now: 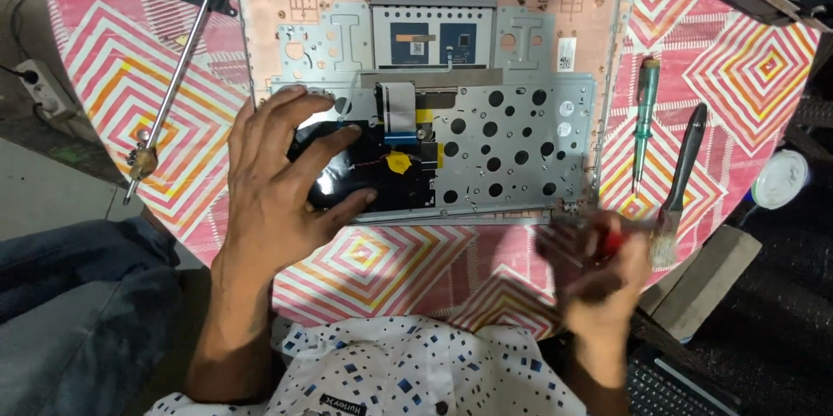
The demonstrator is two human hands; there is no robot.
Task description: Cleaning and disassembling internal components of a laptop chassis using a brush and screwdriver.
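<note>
The left hand [278,182] lies flat, fingers spread, on the black part [364,175] of the open laptop shell [434,86] on the table [113,78]. The right hand [594,273], blurred, has its grip closed on a red-handled tool [612,238]. A small white label [567,53] sits near the shell's right edge. A green screwdriver [644,121] and a brush [681,182] lie beside it.

A single head-worn camera looks steeply down, close over the round table [130,60] and the hands.

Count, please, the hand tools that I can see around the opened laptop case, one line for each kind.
Green-handled screwdriver lying right of the case: 1
Black-handled brush beside it: 1
Red-handled tool, blurred, in the right hand: 1
Long metal rod left of the case: 1
Total: 4
</note>
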